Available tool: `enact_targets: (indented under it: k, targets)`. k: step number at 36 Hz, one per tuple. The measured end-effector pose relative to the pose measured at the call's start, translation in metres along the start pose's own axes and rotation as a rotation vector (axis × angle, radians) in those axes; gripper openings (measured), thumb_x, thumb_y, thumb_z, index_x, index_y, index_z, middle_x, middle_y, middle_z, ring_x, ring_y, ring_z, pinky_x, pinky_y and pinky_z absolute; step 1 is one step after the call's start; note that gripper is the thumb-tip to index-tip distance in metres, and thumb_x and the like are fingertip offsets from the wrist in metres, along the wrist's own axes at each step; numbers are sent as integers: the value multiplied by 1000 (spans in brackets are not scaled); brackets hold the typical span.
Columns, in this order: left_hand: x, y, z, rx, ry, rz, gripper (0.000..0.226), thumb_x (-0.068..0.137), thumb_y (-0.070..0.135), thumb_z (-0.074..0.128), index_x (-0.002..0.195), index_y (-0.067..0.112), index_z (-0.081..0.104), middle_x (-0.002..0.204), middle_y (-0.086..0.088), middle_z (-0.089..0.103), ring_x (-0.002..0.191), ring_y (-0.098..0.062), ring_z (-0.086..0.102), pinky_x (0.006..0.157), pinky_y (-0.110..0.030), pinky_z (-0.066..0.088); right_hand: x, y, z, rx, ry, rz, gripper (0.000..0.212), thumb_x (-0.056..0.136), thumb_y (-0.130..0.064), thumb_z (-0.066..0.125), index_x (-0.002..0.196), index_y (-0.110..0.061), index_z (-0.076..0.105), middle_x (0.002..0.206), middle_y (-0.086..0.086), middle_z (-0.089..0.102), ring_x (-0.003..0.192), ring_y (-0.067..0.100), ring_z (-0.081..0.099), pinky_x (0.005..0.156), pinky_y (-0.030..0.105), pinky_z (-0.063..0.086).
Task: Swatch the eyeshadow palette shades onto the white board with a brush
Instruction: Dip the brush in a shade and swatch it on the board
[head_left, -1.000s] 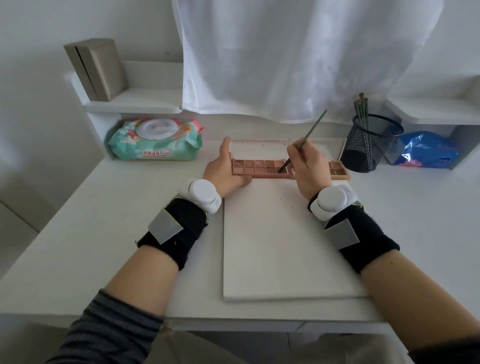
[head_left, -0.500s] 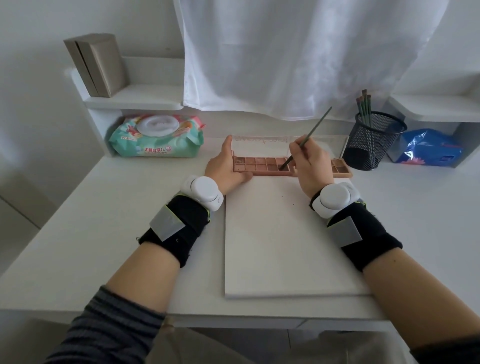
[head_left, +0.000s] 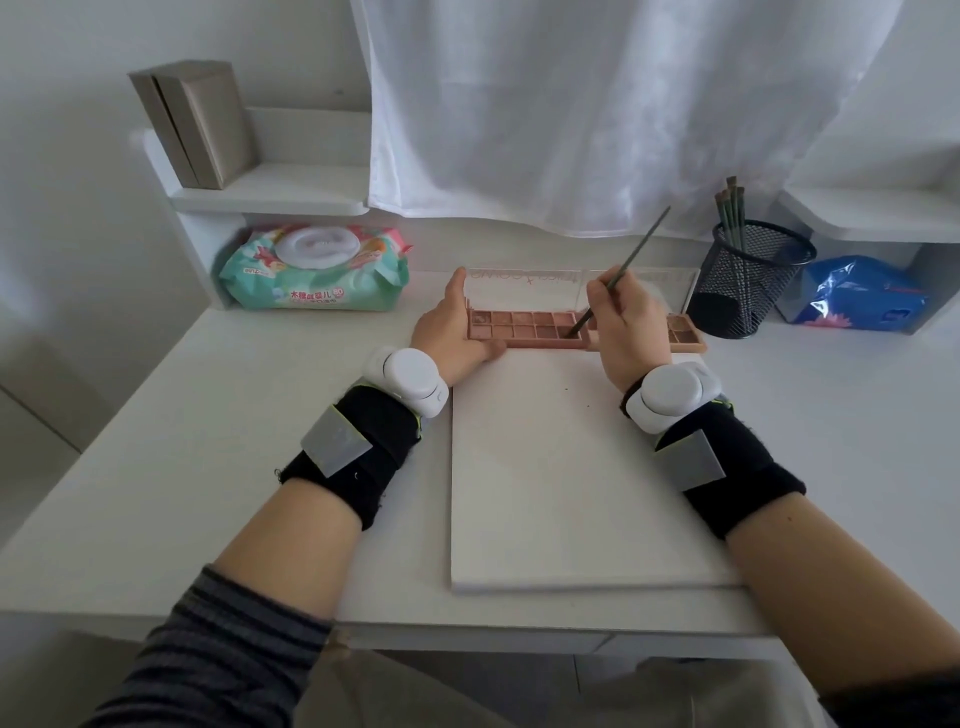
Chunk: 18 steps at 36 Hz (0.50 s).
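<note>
Bare desk (head_left: 208, 457) stretches across the left of the frame and along the right edge. The white board (head_left: 561, 483) fills the centre, its surface open. At its top edge the eyeshadow palette (head_left: 524, 328) with raised clear lid blocks the way back. A wipes pack (head_left: 311, 270) stands upper left, a mesh brush cup (head_left: 748, 280) and blue bag (head_left: 862, 296) upper right; shelves overhang both corners.

Palette (head_left: 524, 328) lies behind the board (head_left: 571, 478), wipes (head_left: 311, 270) left, cup (head_left: 748, 280) right.
</note>
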<state>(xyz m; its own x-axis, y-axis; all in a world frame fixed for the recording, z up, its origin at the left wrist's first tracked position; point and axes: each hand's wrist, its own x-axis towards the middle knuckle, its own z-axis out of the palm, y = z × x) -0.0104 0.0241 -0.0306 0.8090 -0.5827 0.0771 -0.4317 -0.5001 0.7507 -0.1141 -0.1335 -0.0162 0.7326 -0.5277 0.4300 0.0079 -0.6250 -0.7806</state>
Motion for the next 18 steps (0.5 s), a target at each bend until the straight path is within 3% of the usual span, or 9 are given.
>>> enact_targets:
  k: [18]
  targets:
    - [0, 1, 0, 27, -3, -1, 96, 82, 22, 69, 149, 12, 0, 135, -16, 45, 123, -32, 46, 104, -33, 34, -2, -6, -2, 4, 66, -11, 19, 98, -15, 41, 81, -8, 45, 55, -8, 43, 47, -7, 45, 50, 10, 33]
